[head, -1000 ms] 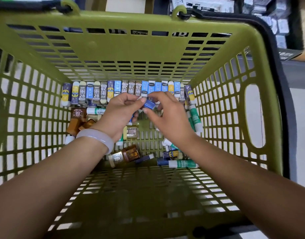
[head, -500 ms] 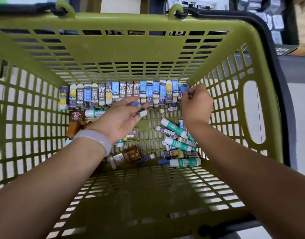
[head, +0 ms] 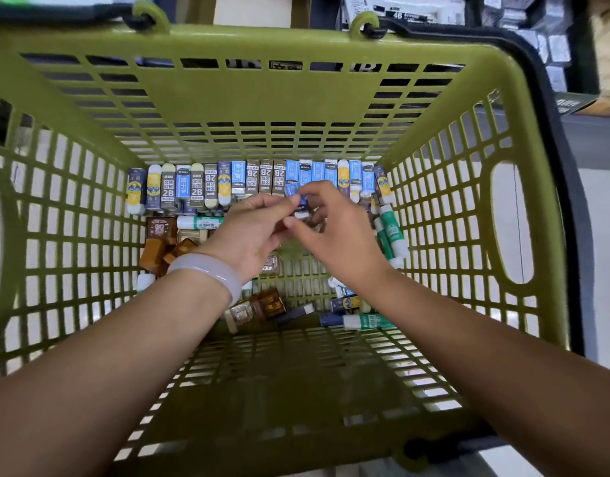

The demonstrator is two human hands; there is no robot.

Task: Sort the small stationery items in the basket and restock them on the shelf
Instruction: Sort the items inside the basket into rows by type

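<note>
Head view: an olive-green slotted plastic shopping basket (head: 524, 208) fills the frame. Along its far wall, at 12 o'clock, stands a row of small sleeved erasers in blue, grey and yellow (head: 255, 182). Green-and-white glue sticks (head: 391, 232) lie at 3 o'clock, brown blocks (head: 160, 251) at 9 o'clock. At centre the left hand (head: 252, 232), with a pale bangle (head: 207, 270) on its wrist, and the right hand (head: 334, 228) meet, fingertips of both pinching a small blue-sleeved eraser (head: 296, 197) just before the row.
</note>
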